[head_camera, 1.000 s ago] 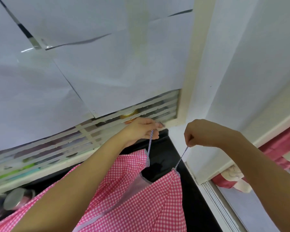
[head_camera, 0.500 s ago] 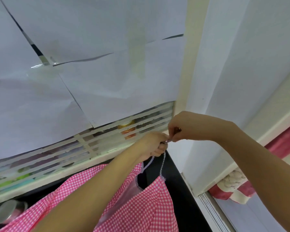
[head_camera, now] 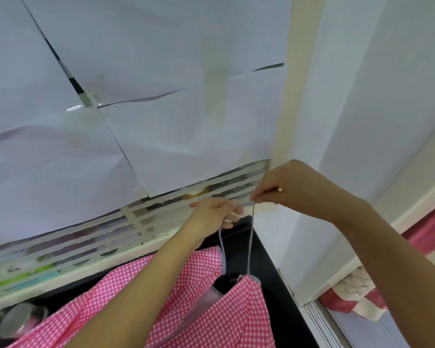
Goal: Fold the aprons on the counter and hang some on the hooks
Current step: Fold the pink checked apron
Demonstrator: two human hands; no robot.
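A pink-and-white checked apron (head_camera: 206,320) hangs from my two hands above the black counter (head_camera: 266,277). Its thin striped neck strap (head_camera: 250,237) runs up from the bib to both hands. My left hand (head_camera: 216,213) grips one end of the strap, fingers curled round it. My right hand (head_camera: 284,187) pinches the other end a little higher, close to the cream wall post (head_camera: 290,121). No hook shows in this view.
White paper sheets (head_camera: 161,96) cover the window above a slatted grille (head_camera: 161,214), with a gold-lidded jar (head_camera: 195,194) behind it. A metal tin (head_camera: 20,320) stands at lower left. A white wall (head_camera: 362,121) and pink floral cloth (head_camera: 357,295) are at right.
My hands came together at the strap half a second ago and have drawn apart again, the right one lifting its end higher toward the post. The view has tilted slightly.
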